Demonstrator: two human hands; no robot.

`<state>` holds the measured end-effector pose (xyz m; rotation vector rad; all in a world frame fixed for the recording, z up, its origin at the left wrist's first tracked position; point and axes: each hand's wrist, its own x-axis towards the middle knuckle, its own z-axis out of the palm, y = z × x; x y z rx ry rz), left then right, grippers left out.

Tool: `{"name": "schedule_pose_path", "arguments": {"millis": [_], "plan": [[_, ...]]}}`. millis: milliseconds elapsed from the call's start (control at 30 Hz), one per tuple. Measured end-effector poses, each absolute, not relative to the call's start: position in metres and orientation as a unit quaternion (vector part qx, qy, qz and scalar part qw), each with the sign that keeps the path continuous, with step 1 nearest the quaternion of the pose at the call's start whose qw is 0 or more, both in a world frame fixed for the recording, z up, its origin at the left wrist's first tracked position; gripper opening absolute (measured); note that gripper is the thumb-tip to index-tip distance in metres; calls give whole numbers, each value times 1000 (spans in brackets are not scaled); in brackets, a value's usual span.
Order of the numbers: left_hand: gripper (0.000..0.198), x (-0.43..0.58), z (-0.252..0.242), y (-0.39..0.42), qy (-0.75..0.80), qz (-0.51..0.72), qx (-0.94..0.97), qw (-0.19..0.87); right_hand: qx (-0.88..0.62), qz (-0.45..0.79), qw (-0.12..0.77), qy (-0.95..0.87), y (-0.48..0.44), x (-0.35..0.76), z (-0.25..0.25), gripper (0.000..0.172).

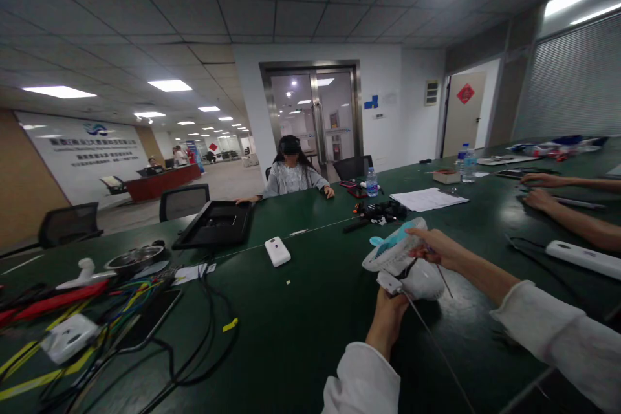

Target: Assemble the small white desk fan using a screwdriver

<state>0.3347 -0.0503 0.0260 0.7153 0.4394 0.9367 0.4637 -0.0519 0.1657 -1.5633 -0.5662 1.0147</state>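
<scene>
My left hand (pixel 388 314) is closed around a small white block (pixel 389 282) with a thin cable running down from it. My right hand (pixel 434 247) is closed at the rim of a whitish bowl-like object (pixel 388 261), with its fingers pressed on a light blue piece (pixel 395 237) inside it. A rounded white part (pixel 424 279) sits just below my right hand, above the green table. A thin dark strand hangs from under my right fingers. What exactly lies between those fingers is too small to tell.
Green table (pixel 301 284) holds a white device (pixel 277 251), a black tray (pixel 216 225), tangled cables (pixel 208 310) at left, papers (pixel 427 199), bottles (pixel 371 182) and a white power strip (pixel 585 260). A person (pixel 294 171) sits opposite; another person's hands (pixel 541 197) rest at right.
</scene>
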Motion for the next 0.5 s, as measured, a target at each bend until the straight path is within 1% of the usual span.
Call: {"name": "schedule_pose_path", "arguments": {"millis": [100, 167, 267, 300, 333, 367, 433, 467, 500], "plan": [[39, 325, 22, -52, 303, 429, 323, 787, -673, 427, 548, -254, -46, 450, 165, 16], [34, 315, 24, -50, 366, 440, 312, 759, -674, 426, 543, -264, -45, 443, 165, 15], [41, 298, 36, -56, 442, 511, 320, 664, -669, 426, 537, -286, -48, 436, 164, 15], [44, 294, 42, -62, 460, 542, 372, 596, -667, 427, 536, -292, -51, 436, 162, 14], [43, 291, 48, -70, 465, 557, 431, 536, -665, 428, 535, -297, -54, 437, 159, 12], [41, 290, 53, -79, 446, 555, 492, 500, -663, 427, 535, -301, -57, 441, 154, 13], [36, 292, 60, -96, 374, 498, 619, 478, -675, 399, 539, -308, -62, 456, 137, 21], [38, 295, 60, -102, 341, 462, 666, 475, -690, 373, 531, -320, -64, 466, 126, 22], [45, 300, 58, -107, 329, 440, 690, 471, -705, 336, 523, -341, -66, 478, 113, 22]]}}
